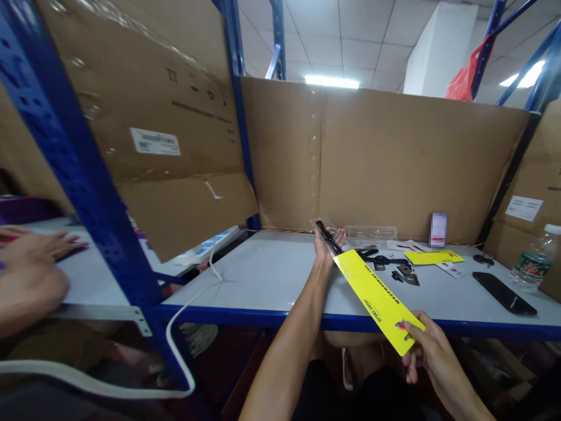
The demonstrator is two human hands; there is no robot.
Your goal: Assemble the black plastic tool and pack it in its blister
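Held across both my hands is a spokeshave pack [372,292], a long yellow card printed "WOODWORKING TOOL" and "SPOKE SHAVE" with a clear blister at its far end. Inside the blister lies a black tool [328,235]. My left hand [324,248] is closed around the blister end, its fingers partly hidden behind the plastic. At the near end, my right hand [427,345] pinches the card beside its hang hole. Just beyond the card, loose black tool parts [388,260] and a dark metal piece [407,273] lie on the table [263,269].
A second yellow card [433,257], clear plastic blisters [370,235] and an upright phone [438,229] are at the back. On the right are a black phone [504,292] and a water bottle [532,257]. A white cable [175,333] hangs left, near another person's arm [30,280].
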